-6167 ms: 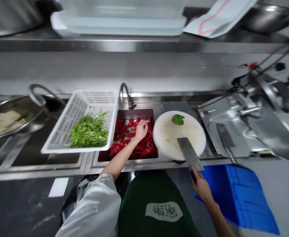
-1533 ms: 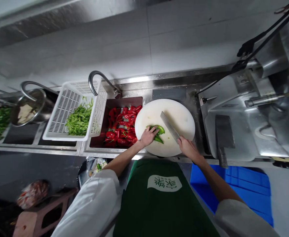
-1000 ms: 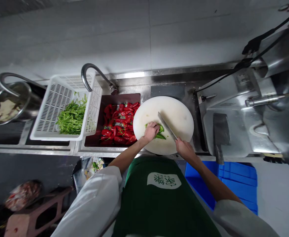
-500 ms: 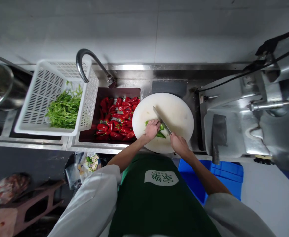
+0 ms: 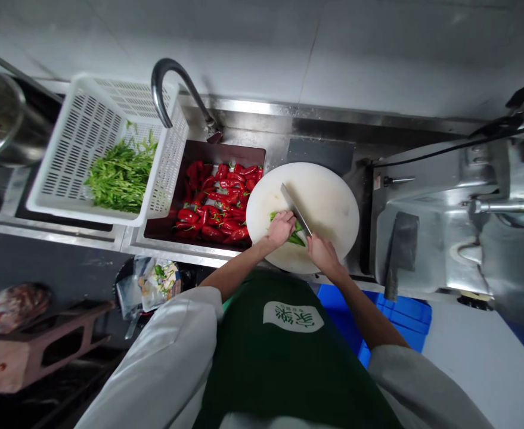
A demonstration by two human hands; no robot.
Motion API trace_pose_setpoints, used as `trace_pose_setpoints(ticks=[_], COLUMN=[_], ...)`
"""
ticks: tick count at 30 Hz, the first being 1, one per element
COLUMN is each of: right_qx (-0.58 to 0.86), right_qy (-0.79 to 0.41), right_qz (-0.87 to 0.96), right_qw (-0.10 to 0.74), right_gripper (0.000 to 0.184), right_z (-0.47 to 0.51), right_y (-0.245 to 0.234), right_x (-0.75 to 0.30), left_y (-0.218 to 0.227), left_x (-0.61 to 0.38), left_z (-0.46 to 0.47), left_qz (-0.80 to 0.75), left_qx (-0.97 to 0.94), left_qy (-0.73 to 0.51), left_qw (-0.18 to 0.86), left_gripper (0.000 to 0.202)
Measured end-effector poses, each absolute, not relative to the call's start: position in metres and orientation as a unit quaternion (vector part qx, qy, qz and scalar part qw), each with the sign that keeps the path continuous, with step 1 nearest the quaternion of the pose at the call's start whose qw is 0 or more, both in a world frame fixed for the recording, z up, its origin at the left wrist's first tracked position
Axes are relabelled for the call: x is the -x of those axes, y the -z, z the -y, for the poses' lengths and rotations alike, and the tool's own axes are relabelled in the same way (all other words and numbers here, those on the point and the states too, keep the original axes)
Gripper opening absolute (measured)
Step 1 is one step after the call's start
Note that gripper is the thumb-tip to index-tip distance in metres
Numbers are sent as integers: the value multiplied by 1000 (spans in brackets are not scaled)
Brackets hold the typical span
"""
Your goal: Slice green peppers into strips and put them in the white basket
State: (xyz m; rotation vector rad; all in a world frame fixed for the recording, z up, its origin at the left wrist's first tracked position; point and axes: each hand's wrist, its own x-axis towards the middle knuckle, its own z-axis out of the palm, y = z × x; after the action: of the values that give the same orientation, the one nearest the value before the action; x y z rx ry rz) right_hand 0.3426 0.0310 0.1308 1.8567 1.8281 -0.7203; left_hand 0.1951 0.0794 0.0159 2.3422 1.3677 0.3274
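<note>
A round white cutting board (image 5: 328, 190) lies at the counter's front edge. My right hand (image 5: 323, 253) is closed round the handle of a kitchen knife (image 5: 296, 210), whose blade points away and to the left over the board. Just left of the blade, my left hand (image 5: 282, 227) presses curled fingers on a green pepper (image 5: 295, 239). Much of the pepper is hidden under the fingers and behind the blade. Small green bits (image 5: 272, 215) show beside my left fingertips.
Left of the board, a sink (image 5: 163, 229) holds many red peppers (image 5: 219, 202) beneath a curved faucet (image 5: 172, 71). Farther left stands a white basket (image 5: 76, 161) of cut greens (image 5: 123, 176). A cleaver (image 5: 402, 244) rests on the metal machine (image 5: 440, 208) at right. Below is a blue crate (image 5: 405, 316).
The camera view has shifted and tilted slightly. The knife stays beside my left hand, and my left fingers cover the green pepper a little differently.
</note>
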Motion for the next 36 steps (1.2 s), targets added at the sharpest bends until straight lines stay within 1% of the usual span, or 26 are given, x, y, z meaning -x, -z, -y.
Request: trace_pose_setpoints(ticks=[3,8,13,18,22,25,27,32,36], right_qx=[-661,-654,-651,-651,-660,-658,-660,-662,-657], right_qy=[258,270,256,281,275,272,267,263,260], right_qz=[-675,-670,-684,-670,-670,-677,-679,-680,-681], right_qw=[200,226,204,220,200,186,181,177,195], right_gripper=[36,34,34,31,32,32,31,30,35], right_z=[-36,-32,-39,-34,-34,-34,-33,-33,-27], right_y=[-132,-132,-131,-136,-128,-120,-115,-117,-128], right_x=[-342,-346,-341,-343,-335,-331,-331,-335,-342], left_y=[-15,-14,-13,-7,-8,-11,-9,2,6], left_x=[-195,-194,-193,-193,-186,-174,-168,-169,-175], left_z=[-79,-78,-77,-77,-67,-54,-48,-49,-53], left_qz=[-495,-492,-499,-497,-490,-479,-467,-450,-464], left_qx=[-836,-837,-831,-828,-815,-792,-789,-805,-810], left_qy=[-124,-118,-127,-149,-225,-313,-341,-342,-315], left_qw=[205,209,210,213,211,215,209,179,171], left_gripper=[21,22,24,25,29,25,21,20,23])
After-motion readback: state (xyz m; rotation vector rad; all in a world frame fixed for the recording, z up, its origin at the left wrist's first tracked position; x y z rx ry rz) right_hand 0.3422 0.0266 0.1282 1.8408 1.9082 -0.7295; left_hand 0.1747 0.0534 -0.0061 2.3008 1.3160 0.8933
